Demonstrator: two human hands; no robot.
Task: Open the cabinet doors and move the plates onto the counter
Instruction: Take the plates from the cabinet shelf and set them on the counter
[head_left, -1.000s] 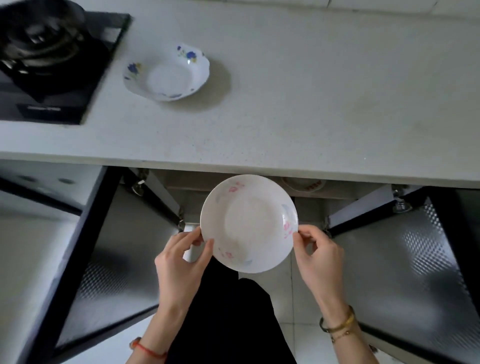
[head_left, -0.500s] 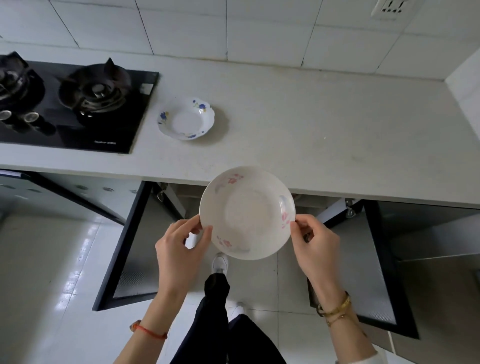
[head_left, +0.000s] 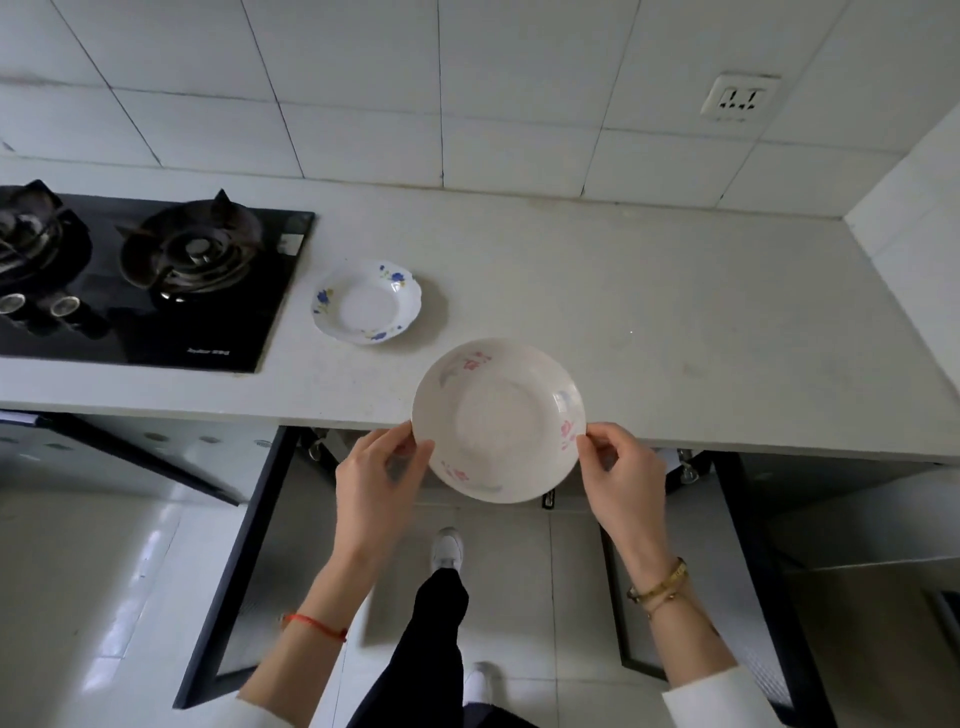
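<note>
**A:** Kitchen, mid-task: a person carries a pink-flowered plate over the front edge of the counter, both cabinet doors already swung open below. Which step is this?

**B:** The carry — the plate is held in the air, partly above the counter's lip, partly above the floor. The left hand pinches the rim on one side, thumb on top and fingers under; the right hand pinches the opposite rim the same way.

**A:** And what does the next move call for?

**B:** By my reading, pushing it forward over bare counter, lowering it level, then letting both pinches go. It should land clear of the blue-flowered plate already sitting near the stove.

**A:** How does the plate look?

**B:** Round, deep-welled, off-white, with faded pink and grey-blue sprigs on the rim — held nearly level and empty. It looks glazed, so likely slick and breakable; the two-sided grip suits it.

**A:** More plates inside the cabinet?

**B:** Cannot tell; the interior is hidden under the counter.
</note>
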